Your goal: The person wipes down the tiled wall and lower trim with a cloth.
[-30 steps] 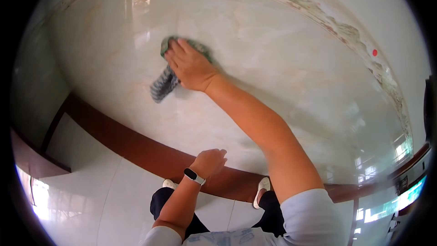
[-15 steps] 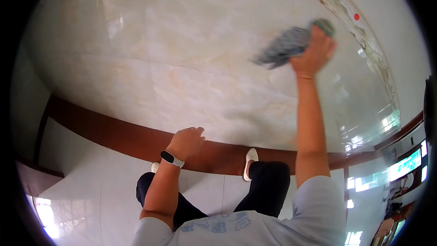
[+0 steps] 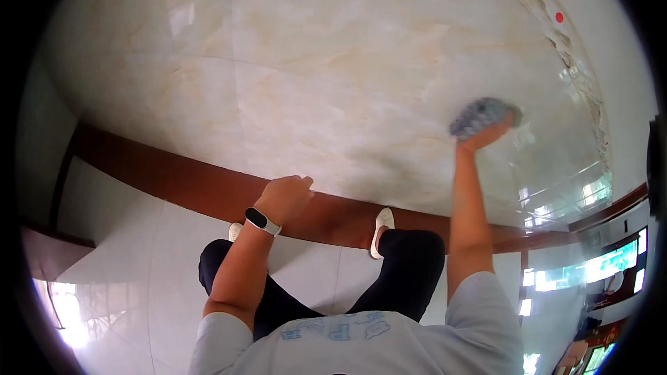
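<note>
A crumpled grey and green cloth point(image 3: 479, 115) lies against the glossy cream marbled wall point(image 3: 333, 62), at the right. My right hand point(image 3: 489, 135) presses on it, with part of the cloth bunched over the fingers, which are blurred. My left hand point(image 3: 286, 196) hangs in front of the dark red-brown baseboard point(image 3: 180, 173), its fingers curled together and mostly turned away from view. A watch with a white band point(image 3: 262, 221) is on the left wrist.
A decorated border strip point(image 3: 556, 42) with a red dot curves along the upper right. Below are pale floor tiles point(image 3: 118, 236) and my white shoes point(image 3: 382, 226). A brown-edged ledge point(image 3: 52, 253) stands at the left; bright windows show at the lower right.
My right hand has swept the cloth from the upper middle to the right, then lower down the wall. The view has shifted; my left hand keeps a similar pose.
</note>
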Action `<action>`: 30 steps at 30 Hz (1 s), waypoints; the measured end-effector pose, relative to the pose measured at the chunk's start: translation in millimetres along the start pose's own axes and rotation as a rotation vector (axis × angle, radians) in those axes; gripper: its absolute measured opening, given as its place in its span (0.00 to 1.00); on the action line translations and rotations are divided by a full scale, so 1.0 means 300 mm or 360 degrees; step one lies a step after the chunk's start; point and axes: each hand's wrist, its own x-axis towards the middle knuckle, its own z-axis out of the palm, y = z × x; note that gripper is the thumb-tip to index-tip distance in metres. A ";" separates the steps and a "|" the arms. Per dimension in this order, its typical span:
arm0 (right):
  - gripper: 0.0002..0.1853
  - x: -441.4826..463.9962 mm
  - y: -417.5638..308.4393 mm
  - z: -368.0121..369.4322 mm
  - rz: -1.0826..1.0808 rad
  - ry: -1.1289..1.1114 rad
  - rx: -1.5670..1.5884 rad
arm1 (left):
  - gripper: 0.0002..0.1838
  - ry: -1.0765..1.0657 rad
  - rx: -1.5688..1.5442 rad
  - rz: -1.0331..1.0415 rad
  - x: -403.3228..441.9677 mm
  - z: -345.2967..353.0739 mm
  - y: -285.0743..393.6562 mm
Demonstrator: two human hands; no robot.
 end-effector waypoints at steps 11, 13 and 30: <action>0.42 -0.587 -0.031 0.347 -0.1404 -0.1032 -0.1170 | 0.10 -0.0005 0.0081 0.0031 0.026 -0.019 0.025; 0.36 -0.686 -0.002 0.438 -0.1710 -0.1111 -0.1026 | 0.10 0.0014 0.0111 0.0066 0.044 -0.006 0.023; 0.17 -0.989 -0.008 0.700 -0.2237 -0.1798 -0.0286 | 0.14 0.0071 -0.0083 -0.0137 0.033 -0.084 -0.018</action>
